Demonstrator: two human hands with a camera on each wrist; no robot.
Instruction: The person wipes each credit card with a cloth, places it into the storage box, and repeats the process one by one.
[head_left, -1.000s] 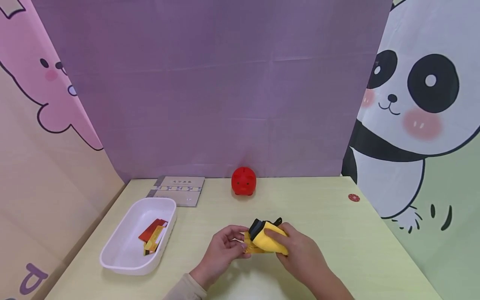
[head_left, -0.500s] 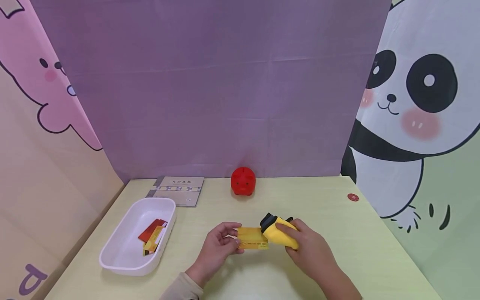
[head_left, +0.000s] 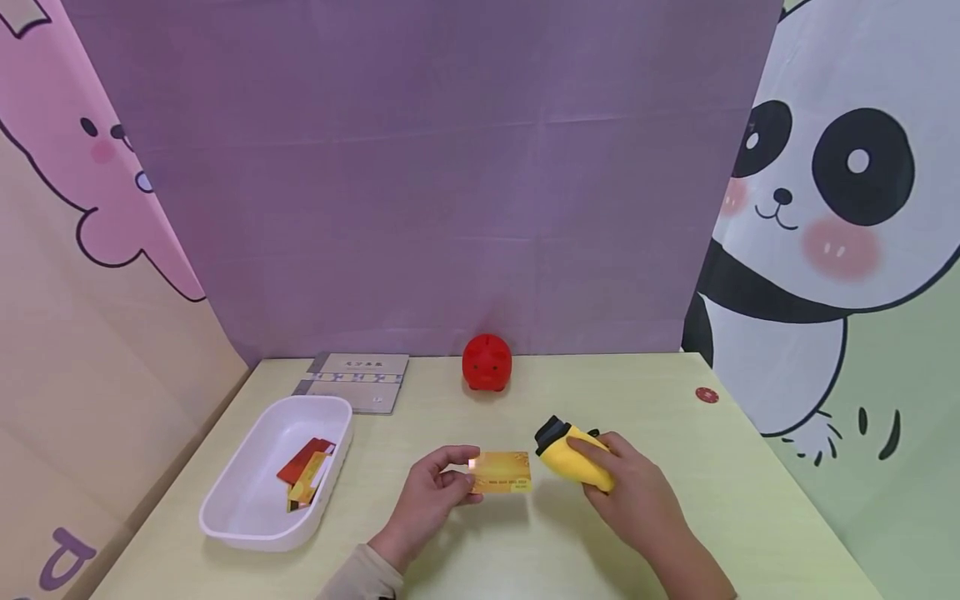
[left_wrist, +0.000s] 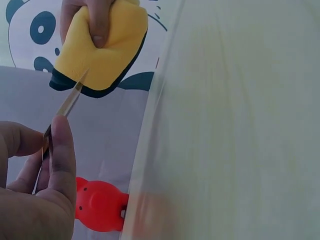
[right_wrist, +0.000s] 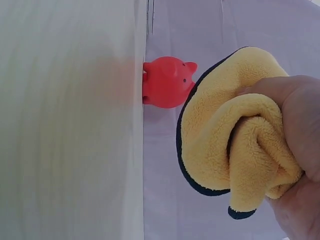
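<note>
A gold bank card [head_left: 504, 472] is pinched at its left end between the thumb and fingers of my left hand [head_left: 427, 500], raised over the table. My right hand [head_left: 637, 492] grips a bunched yellow cloth with a dark edge [head_left: 576, 457], just to the right of the card. In the head view a small gap separates cloth and card. The left wrist view shows the card [left_wrist: 69, 101] nearly edge-on, pointing toward the cloth [left_wrist: 107, 45]. Folds of the fluffy cloth [right_wrist: 225, 135] stick out of my right hand [right_wrist: 305, 135] in the right wrist view.
On the left stands a white plastic basin [head_left: 232, 492] holding red and gold cards [head_left: 306, 473]. Behind it lies a grey booklet [head_left: 360, 383]. A red piggy bank [head_left: 487, 363] sits at the table's back edge, and a red round chip [head_left: 707, 395] lies far right.
The cloth has slid off the card to the right and slightly up, uncovering the card's whole face. My left hand has shifted a little to the left with the card.
</note>
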